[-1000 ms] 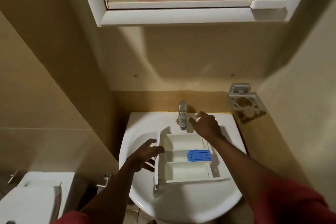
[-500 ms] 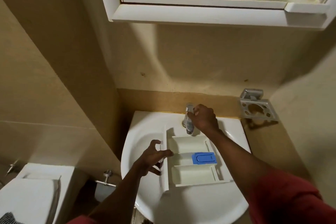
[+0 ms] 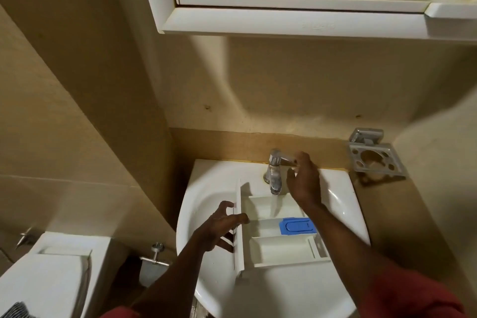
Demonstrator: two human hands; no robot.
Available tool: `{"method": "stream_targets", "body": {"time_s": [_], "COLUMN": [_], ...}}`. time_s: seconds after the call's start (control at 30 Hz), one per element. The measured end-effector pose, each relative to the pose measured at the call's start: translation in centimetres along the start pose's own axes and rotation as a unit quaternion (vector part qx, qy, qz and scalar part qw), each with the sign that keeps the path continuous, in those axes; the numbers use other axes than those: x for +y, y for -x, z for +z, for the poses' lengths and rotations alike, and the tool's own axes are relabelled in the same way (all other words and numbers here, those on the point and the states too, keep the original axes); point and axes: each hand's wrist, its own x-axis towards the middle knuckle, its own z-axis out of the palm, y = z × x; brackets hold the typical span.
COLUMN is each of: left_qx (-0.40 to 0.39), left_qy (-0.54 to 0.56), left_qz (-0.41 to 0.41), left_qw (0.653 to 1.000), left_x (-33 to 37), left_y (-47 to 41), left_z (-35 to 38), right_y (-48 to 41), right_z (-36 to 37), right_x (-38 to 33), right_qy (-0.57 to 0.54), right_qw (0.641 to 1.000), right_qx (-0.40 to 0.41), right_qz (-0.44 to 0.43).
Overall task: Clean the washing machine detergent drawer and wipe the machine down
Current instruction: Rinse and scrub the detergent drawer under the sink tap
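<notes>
- One white detergent drawer [image 3: 278, 250] lies flat in the sink [image 3: 258, 297], with its front panel to the left.
- The drawer has three compartments. One blue flap [image 3: 296, 226] sits at the right end of the middle one.
- One chrome tap [image 3: 275, 175] stands at the back of the sink. One stream of water [image 3: 274, 205] runs from it into the far compartment.
- Two bare hands are in view, both with red sleeves.
- The left hand [image 3: 216, 227] has a wide, clawed grip on the drawer's front panel, with the thumb over the top edge and the fingers on the outer face.
- The right hand [image 3: 305, 183] has its fingertips at the end of the tap lever [image 3: 286, 160]. I cannot tell whether that grip pinches the lever or only touches it.
- The sink is one white, rounded basin set against a tan wall.
- One metal holder [image 3: 376, 160] with holes is fixed to the wall on the right.
- One white mirror cabinet [image 3: 284, 19] hangs above.
- One white toilet cistern [image 3: 51, 279] is at the lower left.
</notes>
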Motion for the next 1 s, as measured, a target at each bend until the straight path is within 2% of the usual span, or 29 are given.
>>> {"method": "stream_targets", "body": {"time_s": [0.07, 0.13, 0.23, 0.27, 0.33, 0.4, 0.47, 0.57, 0.73, 0.83, 0.9, 1.0], "left_qx": [0.001, 0.001, -0.001, -0.004, -0.013, -0.009, -0.007, -0.012, -0.026, -0.036, -0.041, -0.045], "left_qy": [-0.001, -0.002, -0.004, -0.011, -0.028, -0.037, -0.037, -0.032, -0.007, -0.001, 0.001, -0.013], "left_qz": [-0.002, -0.002, 0.001, 0.002, 0.003, 0.000, 0.001, 0.010, 0.016, 0.013, 0.016, 0.018], "left_qw": [1.000, 1.000, 1.000, 1.000, 1.000, 0.999, 0.999, 0.999, 1.000, 0.999, 0.999, 0.999], "left_x": [-0.3, -0.5, -0.6, -0.6, -0.5, -0.7, -0.8, -1.0, -1.4, -1.3, -1.3, -1.3], "left_y": [-0.1, -0.1, -0.1, -0.2, -0.4, -0.4, -0.4, -0.3, 0.1, 0.2, 0.4, 0.4], "left_z": [-0.1, -0.1, 0.2, 0.4, 0.8, 1.0, 0.9, 0.6, -0.2, -0.1, 0.1, 0.2], "right_y": [2.0, 3.2, 3.3, 3.1, 3.0, 3.2, 3.9, 4.4, 2.5, 1.5, 1.3, 2.2], "right_z": [0.7, 1.5, 2.3, 2.6, 3.3, 4.5, 5.8, 7.7, 5.5, 4.6, 4.8, 4.8], "right_x": [1.8, 3.7, 4.7, 4.6, 4.0, 3.3, 1.7, 0.1, 0.2, 1.9, 2.7, 1.8], "right_qy": [0.002, 0.085, 0.213, 0.241, 0.293, 0.301, 0.280, 0.196, 0.207, 0.306, 0.370, 0.392], "right_qw": [0.998, 0.989, 0.934, 0.918, 0.906, 0.901, 0.883, 0.875, 0.845, 0.845, 0.841, 0.814], "right_qx": [-0.009, -0.082, -0.264, -0.295, -0.294, -0.304, -0.374, -0.441, -0.487, -0.428, -0.387, -0.429], "right_qz": [0.056, 0.091, 0.114, 0.112, 0.083, 0.069, 0.051, 0.037, 0.074, 0.091, 0.073, 0.006]}}
